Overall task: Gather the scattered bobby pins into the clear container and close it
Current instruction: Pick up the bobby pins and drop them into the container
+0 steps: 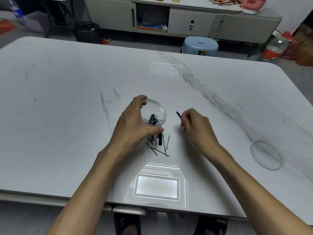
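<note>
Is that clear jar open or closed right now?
Open. The clear container has no lid on its rim, pins show inside, and the clear lid lies apart on the table, off to the right.

the surface (67,102) in front of me is pale marble-look with grey veins running across it and rounded far corners. loose bobby pins (159,146) lie in a small tangle on it near the middle. the clear lid (265,155) lies flat well off to my right. bright rectangular light reflections show at the near edge and farther out.
</note>
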`<state>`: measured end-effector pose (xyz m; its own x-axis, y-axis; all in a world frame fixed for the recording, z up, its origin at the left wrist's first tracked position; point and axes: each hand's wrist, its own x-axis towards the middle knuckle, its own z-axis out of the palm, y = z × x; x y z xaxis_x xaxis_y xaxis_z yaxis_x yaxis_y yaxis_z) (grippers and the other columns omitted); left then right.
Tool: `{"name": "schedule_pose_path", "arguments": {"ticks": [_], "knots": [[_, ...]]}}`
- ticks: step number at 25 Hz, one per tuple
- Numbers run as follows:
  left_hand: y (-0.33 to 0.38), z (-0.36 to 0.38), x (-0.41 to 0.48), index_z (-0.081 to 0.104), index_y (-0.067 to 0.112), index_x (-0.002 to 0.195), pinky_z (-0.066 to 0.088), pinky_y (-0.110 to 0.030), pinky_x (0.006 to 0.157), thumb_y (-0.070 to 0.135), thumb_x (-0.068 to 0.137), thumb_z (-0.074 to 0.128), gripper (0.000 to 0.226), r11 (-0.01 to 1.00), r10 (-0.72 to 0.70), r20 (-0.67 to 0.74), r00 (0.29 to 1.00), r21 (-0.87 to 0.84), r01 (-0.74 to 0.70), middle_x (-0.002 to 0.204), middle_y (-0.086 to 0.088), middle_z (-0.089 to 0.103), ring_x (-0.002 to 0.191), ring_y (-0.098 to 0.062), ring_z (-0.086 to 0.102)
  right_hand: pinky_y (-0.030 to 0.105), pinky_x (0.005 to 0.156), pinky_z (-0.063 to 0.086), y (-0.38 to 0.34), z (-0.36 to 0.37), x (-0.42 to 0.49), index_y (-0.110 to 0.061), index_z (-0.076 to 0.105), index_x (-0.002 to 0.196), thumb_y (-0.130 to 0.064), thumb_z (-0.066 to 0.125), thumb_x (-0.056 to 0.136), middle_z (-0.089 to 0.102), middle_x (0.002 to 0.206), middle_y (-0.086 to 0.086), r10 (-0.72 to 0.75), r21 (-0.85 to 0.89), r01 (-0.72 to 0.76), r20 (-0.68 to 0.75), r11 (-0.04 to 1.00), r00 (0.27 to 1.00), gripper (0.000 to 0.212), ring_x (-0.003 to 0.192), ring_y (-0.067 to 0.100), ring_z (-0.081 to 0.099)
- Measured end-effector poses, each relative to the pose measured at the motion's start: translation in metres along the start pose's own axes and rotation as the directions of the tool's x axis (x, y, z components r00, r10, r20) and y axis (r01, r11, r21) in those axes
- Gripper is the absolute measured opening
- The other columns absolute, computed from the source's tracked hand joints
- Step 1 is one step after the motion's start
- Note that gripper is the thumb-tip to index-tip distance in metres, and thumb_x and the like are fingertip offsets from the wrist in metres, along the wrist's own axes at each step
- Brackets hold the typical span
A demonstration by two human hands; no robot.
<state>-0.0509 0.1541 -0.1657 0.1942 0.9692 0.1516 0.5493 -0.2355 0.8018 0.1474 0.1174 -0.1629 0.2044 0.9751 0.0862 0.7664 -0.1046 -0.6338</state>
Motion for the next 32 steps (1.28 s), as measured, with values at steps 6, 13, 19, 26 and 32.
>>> {"name": "schedule_pose_path", "arguments": {"ticks": [6, 13, 19, 26, 32], "knots": [[0.008, 0.005, -0.004, 0.035, 0.038, 0.132, 0.038, -0.019, 0.088, 0.053, 0.046, 0.081, 0.099, 0.999, 0.03, 0.037, 0.999, 0.014, -0.031, 0.129, 0.017, 0.052, 0.119, 0.001, 0.048, 0.019, 0.064, 0.044, -0.038, -0.013, 0.008, -0.025, 0.075, 0.082, -0.022, 0.072, 0.083, 0.072, 0.072, -0.013, -0.31, 0.165, 0.309, -0.022, 0.937, 0.951, 0.005, 0.06, -0.002, 0.057], [0.004, 0.001, -0.002, 0.037, 0.035, 0.134, 0.037, -0.019, 0.088, 0.045, 0.05, 0.088, 0.099, 1.0, 0.009, -0.04, 0.999, -0.012, -0.009, 0.128, 0.015, 0.053, 0.12, 0.001, 0.047, 0.02, 0.06, 0.047, -0.029, -0.017, 0.012, -0.019, 0.071, 0.075, -0.026, 0.069, 0.085, 0.068, 0.065, -0.006, -0.101, 0.248, 0.121, -0.092, 0.961, 0.991, 0.013, 0.058, 0.006, 0.064], [0.002, 0.0, 0.002, 0.038, 0.03, 0.135, 0.033, -0.008, 0.083, 0.039, 0.052, 0.092, 0.099, 1.0, 0.001, -0.082, 0.997, -0.021, -0.002, 0.131, 0.009, 0.055, 0.12, -0.001, 0.048, 0.031, 0.06, 0.04, -0.012, 0.007, -0.011, -0.017, 0.064, 0.071, -0.075, 0.068, 0.061, 0.062, 0.07, 0.001, 0.189, -0.439, -0.07, 0.233, 0.896, 0.954, 0.059, 0.071, 0.028, 0.058], [0.0, -0.003, 0.001, 0.039, 0.03, 0.136, 0.036, -0.02, 0.088, 0.039, 0.053, 0.091, 0.099, 1.0, -0.003, -0.09, 0.996, -0.023, 0.001, 0.131, 0.008, 0.055, 0.12, -0.003, 0.048, 0.031, 0.064, 0.036, -0.018, 0.017, -0.013, -0.012, 0.065, 0.093, -0.025, 0.067, 0.085, 0.065, 0.095, 0.01, 0.063, -0.495, 0.043, 0.196, 0.868, 0.979, 0.016, 0.087, 0.036, 0.06], [-0.003, -0.005, 0.001, 0.039, 0.03, 0.135, 0.038, -0.023, 0.089, 0.042, 0.051, 0.09, 0.099, 1.0, -0.018, -0.092, 0.996, -0.017, 0.016, 0.13, 0.009, 0.055, 0.12, -0.003, 0.048, 0.029, 0.053, 0.018, -0.013, 0.013, -0.014, -0.012, 0.039, 0.079, 0.004, 0.047, 0.083, 0.049, 0.087, 0.005, -0.002, -0.627, 0.174, 0.266, 0.759, 0.964, 0.018, 0.091, 0.031, 0.054]]}}
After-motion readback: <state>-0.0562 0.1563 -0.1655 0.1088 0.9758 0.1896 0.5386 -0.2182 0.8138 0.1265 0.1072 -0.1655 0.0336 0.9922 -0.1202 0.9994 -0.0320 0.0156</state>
